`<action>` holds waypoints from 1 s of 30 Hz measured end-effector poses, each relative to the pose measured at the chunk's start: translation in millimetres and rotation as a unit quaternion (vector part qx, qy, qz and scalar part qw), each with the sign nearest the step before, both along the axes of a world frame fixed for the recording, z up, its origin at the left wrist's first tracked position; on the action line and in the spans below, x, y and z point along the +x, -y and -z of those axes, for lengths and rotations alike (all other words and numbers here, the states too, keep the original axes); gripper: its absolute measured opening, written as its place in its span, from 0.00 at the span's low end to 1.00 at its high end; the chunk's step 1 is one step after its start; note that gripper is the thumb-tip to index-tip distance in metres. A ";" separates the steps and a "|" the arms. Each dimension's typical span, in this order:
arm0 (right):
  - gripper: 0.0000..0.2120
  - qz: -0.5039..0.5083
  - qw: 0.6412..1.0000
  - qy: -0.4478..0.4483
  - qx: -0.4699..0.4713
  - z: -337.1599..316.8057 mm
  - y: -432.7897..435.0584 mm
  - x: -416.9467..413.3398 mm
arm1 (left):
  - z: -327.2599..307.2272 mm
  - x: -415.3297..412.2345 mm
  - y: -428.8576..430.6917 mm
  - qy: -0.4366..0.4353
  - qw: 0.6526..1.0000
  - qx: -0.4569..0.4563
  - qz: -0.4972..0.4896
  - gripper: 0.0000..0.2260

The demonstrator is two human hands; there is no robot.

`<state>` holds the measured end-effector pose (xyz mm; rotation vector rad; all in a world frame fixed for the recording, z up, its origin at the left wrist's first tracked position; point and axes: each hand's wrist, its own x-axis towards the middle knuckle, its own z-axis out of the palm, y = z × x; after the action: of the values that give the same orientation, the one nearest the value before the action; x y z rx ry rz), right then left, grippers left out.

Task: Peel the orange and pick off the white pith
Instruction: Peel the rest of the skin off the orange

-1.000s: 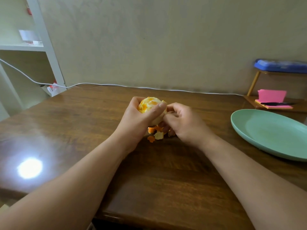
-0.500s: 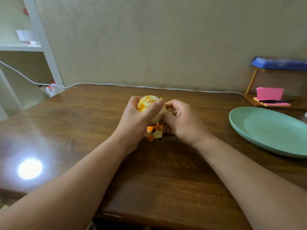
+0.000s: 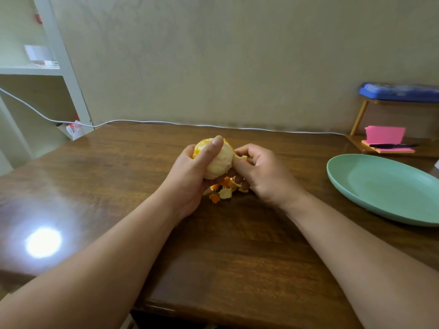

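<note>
I am watching a brown bench [image 3: 237, 245] that is carrying a green plate [image 3: 384, 186] off to the right, well apart from the work at the middle. The left hand [image 3: 190, 179] is gripping the orange [image 3: 219, 162] above the bench, its thumb lying across the pale, mostly peeled side. The right hand [image 3: 263, 172] is pinching a peel strip [image 3: 240, 158] at the fruit's right edge, and scraps [image 3: 224, 192] are lying on the bench just beneath both hands.

A green plate [image 3: 384, 186] sits at the frame's right on the wooden table [image 3: 237, 245]; pink notes [image 3: 384, 135] lie upper right, a white cable [image 3: 166, 123] crosses mid-frame.
</note>
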<state>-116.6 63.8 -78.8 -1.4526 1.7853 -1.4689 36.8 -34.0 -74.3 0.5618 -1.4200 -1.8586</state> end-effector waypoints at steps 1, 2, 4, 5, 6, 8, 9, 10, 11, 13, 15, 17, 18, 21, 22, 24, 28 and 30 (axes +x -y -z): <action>0.10 0.003 1.000 -0.013 0.005 1.4 0.6 -0.6 | -0.3 0.1 -0.4 0.000 1.000 0.003 0.002 0.33; 0.10 0.006 1.000 -0.026 0.006 1.7 0.6 -0.6 | -0.9 0.2 -1.0 0.000 1.000 0.003 0.000 0.33; 0.09 0.014 0.999 -0.046 -0.001 0.0 0.4 -1.2 | -1.3 0.0 -2.1 -0.007 1.000 0.004 -0.001 0.34; 0.08 0.018 0.998 -0.054 -0.005 -2.0 0.3 -1.9 | -1.5 -0.1 -1.8 -0.013 1.000 0.004 0.002 0.34; 0.08 0.019 0.998 -0.059 -0.008 -4.1 -0.2 -3.1 | -1.8 0.0 -1.6 -0.018 1.000 0.003 0.009 0.32; 0.07 0.012 0.998 -0.054 -0.010 -6.9 -0.4 -6.5 | -2.5 0.3 -0.4 -0.027 0.999 0.010 0.026 0.24; 0.06 0.006 0.999 -0.044 -0.009 -7.9 -0.3 -7.9 | -2.7 0.4 0.2 -0.028 0.999 0.020 0.034 0.22; 0.06 -0.003 1.000 -0.025 -0.010 -8.4 0.4 -9.1 | -3.5 1.1 0.7 -0.028 0.998 0.032 0.040 0.22; 0.06 -0.013 1.000 0.002 -0.011 -8.6 1.2 -10.1 | -3.8 1.4 1.2 -0.028 0.998 0.046 0.043 0.22; 0.07 -0.034 0.998 0.060 -0.013 -8.6 2.2 -11.4 | -3.9 1.5 2.7 -0.032 0.995 0.081 0.044 0.23; 0.07 -0.054 0.991 0.121 -0.017 -8.3 2.1 -11.5 | -3.8 2.1 4.6 -0.043 0.990 0.122 0.049 0.22; 0.08 -0.078 0.978 0.194 -0.021 -6.9 1.7 -10.4 | -3.6 4.4 6.8 -0.059 0.982 0.164 0.071 0.22; 0.08 -0.092 0.968 0.233 -0.023 -6.4 1.5 -9.4 | -3.5 6.0 8.2 -0.071 0.976 0.186 0.090 0.24; 0.09 -0.124 0.941 0.312 -0.027 -6.6 2.0 -9.4 | -2.8 10.5 11.7 -0.104 0.954 0.238 0.149 0.32; 0.10 -0.126 0.942 0.310 -0.025 -6.3 2.8 -10.4 | -3.1 11.1 12.1 -0.109 0.951 0.243 0.158 0.33; 0.10 -0.091 0.971 0.222 -0.013 -2.3 4.1 -13.9 | -3.1 9.9 12.5 -0.107 0.955 0.233 0.151 0.30; 0.10 0.028 0.991 -0.125 0.040 5.3 0.2 -20.5 | -1.2 3.4 10.9 -0.091 0.977 0.175 0.086 0.20; 0.14 0.039 0.978 -0.198 0.058 4.0 -0.3 -21.8 | 0.8 1.4 11.7 -0.073 0.987 0.125 0.063 0.23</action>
<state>-138.5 64.1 -82.9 -1.7221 2.1423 -1.1425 38.2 -45.7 -75.1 0.4528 -1.1582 -2.1499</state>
